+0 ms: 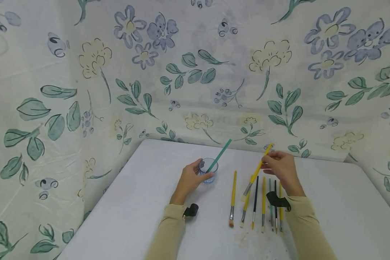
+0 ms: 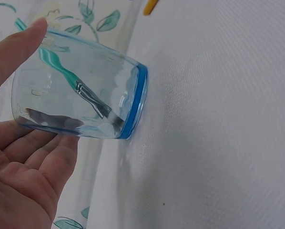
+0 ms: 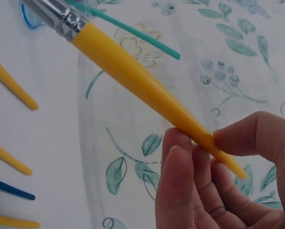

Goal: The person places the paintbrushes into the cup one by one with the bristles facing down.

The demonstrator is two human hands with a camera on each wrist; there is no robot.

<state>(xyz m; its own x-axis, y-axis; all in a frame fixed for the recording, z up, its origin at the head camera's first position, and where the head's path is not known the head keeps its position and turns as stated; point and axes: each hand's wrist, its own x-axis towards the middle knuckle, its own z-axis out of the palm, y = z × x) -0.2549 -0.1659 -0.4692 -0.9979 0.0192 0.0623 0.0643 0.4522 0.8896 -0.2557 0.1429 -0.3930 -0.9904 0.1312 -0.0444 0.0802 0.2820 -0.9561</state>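
Observation:
My left hand (image 1: 190, 179) holds a clear blue-tinted glass (image 2: 138, 100), thumb on one side and fingers on the other. Inside leans a teal-handled paintbrush (image 1: 223, 151), bristles down at the glass bottom and handle out past the rim. Over the row of brushes, my right hand (image 1: 282, 169) pinches a yellow paintbrush (image 3: 133, 78) near the tip of its handle. Its metal ferrule and pale bristles point down and left in the head view. The bristles are outside the right wrist view.
Several paintbrushes lie in a row on the white table (image 1: 123, 202), bristles toward me. Among them are a yellow one (image 1: 233, 191) at the left end, a dark blue one (image 1: 255, 198) and a black one (image 1: 275, 202). Floral cloth (image 1: 182, 97) hangs behind and to the left.

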